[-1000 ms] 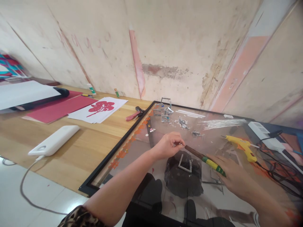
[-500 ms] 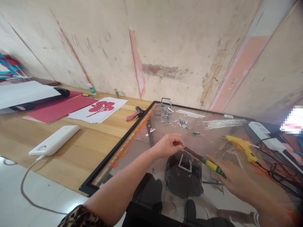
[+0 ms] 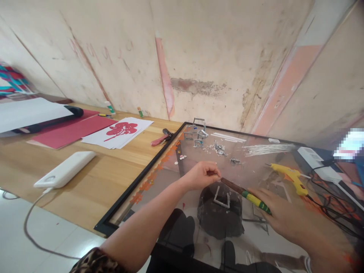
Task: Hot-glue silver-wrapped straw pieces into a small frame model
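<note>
My left hand (image 3: 205,175) is closed in a pinch over the glass tabletop; what its fingertips hold is too small to make out. Against those fingertips lies the far end of a tool with a flat brown blade and a yellow-green handle (image 3: 256,201), either a knife or a file. My right hand (image 3: 274,210) grips that handle, with its fingers partly hidden behind it. Just below, an open frame of joined grey strips (image 3: 222,203) rests on a dark rounded patch (image 3: 207,220) at the glass.
Small grey frames (image 3: 198,132), scraps (image 3: 219,148), white sticks (image 3: 229,137) and thin wires (image 3: 267,149) lie at the back. A yellow glue gun (image 3: 291,178) and power strip (image 3: 318,163) with cables are right. Left are a white power bank (image 3: 66,168), scissors (image 3: 163,139) and papers (image 3: 133,138).
Both hands stay nearly in place, with the blade still at the left fingertips. The tool has shifted very slightly; nothing has been let go.
</note>
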`<control>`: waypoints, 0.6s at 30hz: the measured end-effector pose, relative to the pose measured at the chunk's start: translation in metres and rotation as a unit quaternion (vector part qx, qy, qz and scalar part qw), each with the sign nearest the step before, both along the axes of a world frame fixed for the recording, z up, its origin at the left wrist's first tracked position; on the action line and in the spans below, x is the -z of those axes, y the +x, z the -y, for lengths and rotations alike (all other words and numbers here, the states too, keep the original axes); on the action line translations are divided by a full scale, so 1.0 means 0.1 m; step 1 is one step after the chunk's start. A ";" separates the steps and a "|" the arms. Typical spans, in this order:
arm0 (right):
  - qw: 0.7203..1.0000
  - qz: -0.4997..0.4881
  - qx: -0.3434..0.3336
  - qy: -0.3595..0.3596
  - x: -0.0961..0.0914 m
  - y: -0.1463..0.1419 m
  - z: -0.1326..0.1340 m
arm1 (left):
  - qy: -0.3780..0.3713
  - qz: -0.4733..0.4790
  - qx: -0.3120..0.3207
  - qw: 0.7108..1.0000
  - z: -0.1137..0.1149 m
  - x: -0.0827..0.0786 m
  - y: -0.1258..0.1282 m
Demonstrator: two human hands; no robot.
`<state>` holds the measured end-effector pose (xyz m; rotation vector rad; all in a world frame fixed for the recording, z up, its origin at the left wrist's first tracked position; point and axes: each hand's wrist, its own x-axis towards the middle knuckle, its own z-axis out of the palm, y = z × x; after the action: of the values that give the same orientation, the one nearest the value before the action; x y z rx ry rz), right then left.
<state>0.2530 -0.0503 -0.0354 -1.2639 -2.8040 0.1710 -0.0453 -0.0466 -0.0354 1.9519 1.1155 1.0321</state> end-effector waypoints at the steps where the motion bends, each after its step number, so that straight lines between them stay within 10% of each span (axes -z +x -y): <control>1: 1.000 -0.001 -0.001 0.003 0.00 0.00 0.00 | -0.001 0.000 -0.001 1.000 0.00 0.00 0.00; 18: 1.000 -0.026 -0.012 -0.003 0.03 0.02 -0.03 | -0.007 0.003 0.009 1.000 0.00 0.01 0.01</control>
<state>0.2552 -0.0476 -0.0382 -1.2095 -2.7782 0.2099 -0.0447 -0.0462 -0.0363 1.9434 1.0969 1.0166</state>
